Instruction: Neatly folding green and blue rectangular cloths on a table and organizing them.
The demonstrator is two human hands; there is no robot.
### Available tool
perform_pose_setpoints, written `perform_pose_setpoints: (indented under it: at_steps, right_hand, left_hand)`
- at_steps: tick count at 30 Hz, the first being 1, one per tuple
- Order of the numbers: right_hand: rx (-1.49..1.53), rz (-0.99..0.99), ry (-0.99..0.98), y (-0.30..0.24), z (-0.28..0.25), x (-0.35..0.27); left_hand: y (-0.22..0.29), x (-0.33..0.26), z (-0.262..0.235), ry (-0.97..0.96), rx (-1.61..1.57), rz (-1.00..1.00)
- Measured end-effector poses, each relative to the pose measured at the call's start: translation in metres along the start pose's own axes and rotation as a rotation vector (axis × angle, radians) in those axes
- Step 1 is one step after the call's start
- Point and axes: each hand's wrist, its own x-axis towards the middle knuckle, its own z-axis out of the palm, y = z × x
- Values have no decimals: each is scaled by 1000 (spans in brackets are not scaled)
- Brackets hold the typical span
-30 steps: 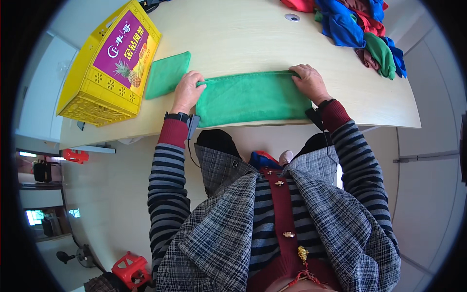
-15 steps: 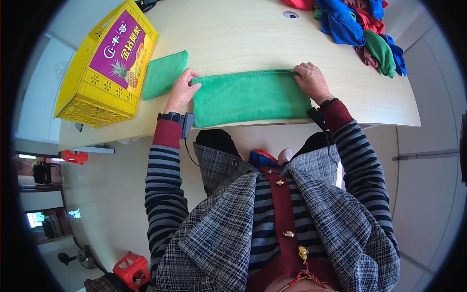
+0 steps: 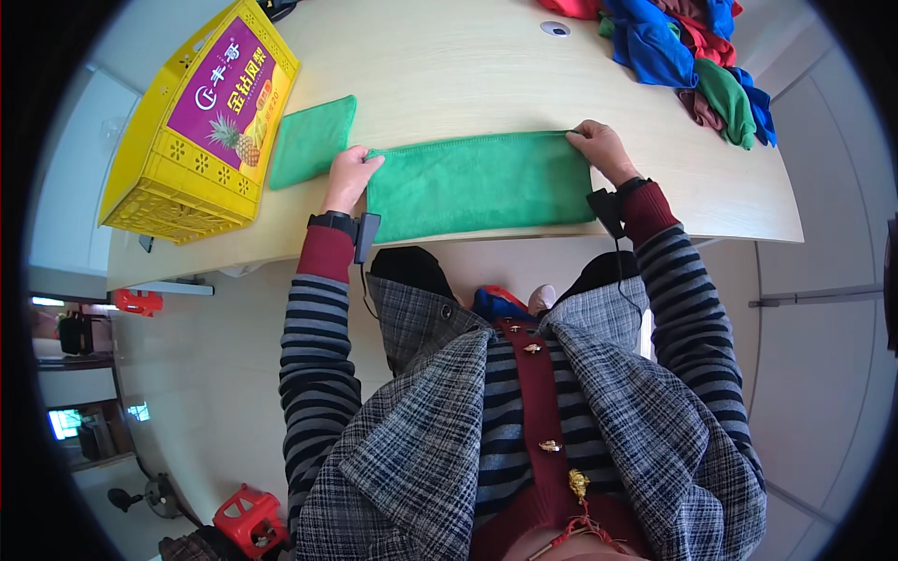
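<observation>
A green cloth [image 3: 482, 187], folded into a wide rectangle, lies flat at the table's near edge. My left hand [image 3: 351, 178] pinches its far left corner between thumb and fingers. At the far right corner, my right hand [image 3: 603, 150] grips the cloth the same way, so the far edge is stretched straight between them. Just beyond my left hand lies a smaller folded green cloth [image 3: 313, 140], beside the yellow crate.
The yellow plastic crate [image 3: 192, 201] with a purple panel stands at the table's left. A heap of blue, red, green and brown cloths [image 3: 655, 47] lies at the far right, near a round cable hole [image 3: 556, 29]. A red stool [image 3: 251, 521] is on the floor, lower left.
My right hand's fingers have drawn closer together on the far right corner, and its wrist has turned slightly. My left hand has shifted a little nearer on its corner.
</observation>
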Motion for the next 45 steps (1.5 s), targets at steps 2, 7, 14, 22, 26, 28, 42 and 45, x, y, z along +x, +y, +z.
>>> perform_pose_setpoints:
  at_steps: [2, 7, 14, 22, 26, 28, 42, 45]
  right_hand:
    - [33, 14, 5, 3, -3, -5]
    - [58, 15, 46, 6, -3, -21]
    - [154, 94, -31, -4, -13, -55]
    - [278, 167, -92, -12, -22, -97]
    - [246, 126, -49, -9, -15, -115]
    - [251, 52, 23, -6, -8, -131]
    - [-330, -210, 562, 1, 41, -144]
    - [-362, -256, 559, 3, 40, -142]
  left_hand:
    - [5, 4, 7, 50, 139, -8]
    - [6, -5, 11, 152, 273, -58]
    - [64, -57, 29, 362, 647, 40]
    - [95, -97, 82, 40, 648, 533]
    - [81, -99, 97, 52, 872, 491]
    - [80, -98, 97, 29, 853, 484]
    - [72, -103, 76, 36, 892, 351]
    - [62, -106, 64, 83, 865, 323]
